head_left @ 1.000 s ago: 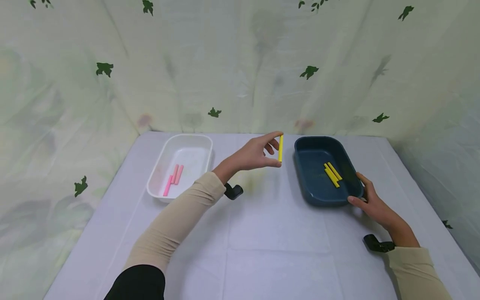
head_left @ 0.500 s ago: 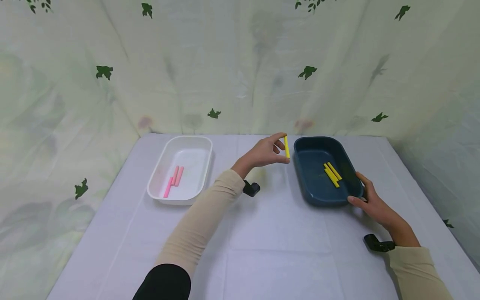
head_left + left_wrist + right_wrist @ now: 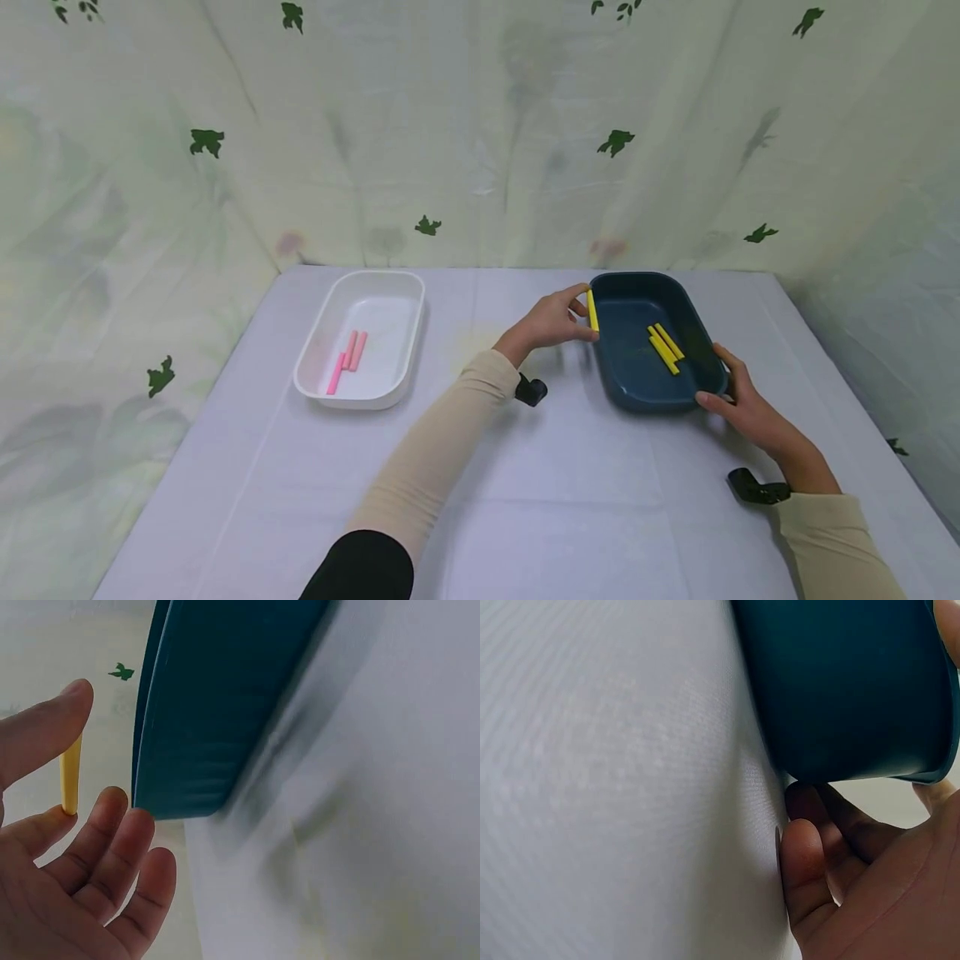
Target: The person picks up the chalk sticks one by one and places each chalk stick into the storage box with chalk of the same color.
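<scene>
My left hand pinches a yellow chalk stick by its two ends, between thumb and index finger. The stick stands nearly upright and overlaps the left rim of the dark blue tray in the head view. In the left wrist view the chalk stick spans from thumb to index fingertip, the other fingers loosely bent beside the tray's outer wall. Several yellow chalk sticks lie inside the blue tray. At its near right corner, my right hand holds the tray, thumb on the rim and fingers along the outside.
A white tray stands on the left of the white-covered table, with pink chalk sticks in it. Behind the table hangs a pale sheet with green leaf prints. Each wrist wears a black camera.
My left hand has carried the yellow chalk stick rightward and slightly down, up to the blue tray's left rim. The right hand and both trays have stayed in place.
</scene>
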`<state>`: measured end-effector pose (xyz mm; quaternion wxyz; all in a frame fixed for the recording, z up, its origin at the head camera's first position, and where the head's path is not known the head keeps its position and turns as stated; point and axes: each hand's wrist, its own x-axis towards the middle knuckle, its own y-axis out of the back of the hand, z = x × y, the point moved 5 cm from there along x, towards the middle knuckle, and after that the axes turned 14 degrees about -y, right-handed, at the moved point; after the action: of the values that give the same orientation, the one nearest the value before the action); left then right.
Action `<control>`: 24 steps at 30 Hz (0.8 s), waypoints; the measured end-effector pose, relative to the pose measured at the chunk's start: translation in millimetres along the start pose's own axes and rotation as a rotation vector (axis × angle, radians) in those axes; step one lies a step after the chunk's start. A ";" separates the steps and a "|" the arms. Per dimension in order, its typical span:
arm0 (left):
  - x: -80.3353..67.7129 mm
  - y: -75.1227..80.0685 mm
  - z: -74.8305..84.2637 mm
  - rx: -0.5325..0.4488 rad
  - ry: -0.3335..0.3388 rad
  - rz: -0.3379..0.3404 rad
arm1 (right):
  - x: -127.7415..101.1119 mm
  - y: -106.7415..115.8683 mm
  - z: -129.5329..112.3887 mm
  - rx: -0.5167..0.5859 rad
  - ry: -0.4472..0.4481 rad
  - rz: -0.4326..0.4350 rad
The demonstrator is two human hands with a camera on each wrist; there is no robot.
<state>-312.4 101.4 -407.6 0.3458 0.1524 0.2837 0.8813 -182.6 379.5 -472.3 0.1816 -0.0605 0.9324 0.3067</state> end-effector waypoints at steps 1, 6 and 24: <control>0.2 -2.5 -0.4 -0.005 0.002 -0.001 | 0.1 -0.3 -0.4 -0.001 -0.001 0.001; -1.1 -15.3 -1.2 -0.025 0.005 -0.020 | -1.0 -1.1 -2.1 -0.006 -0.016 0.004; -0.5 -31.5 3.0 0.004 0.009 -0.042 | -1.9 1.5 -1.5 0.014 0.000 -0.006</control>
<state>-294.2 121.2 -424.3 0.3625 0.1432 0.2899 0.8741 -181.6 379.9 -469.5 0.1831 -0.0618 0.9343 0.2995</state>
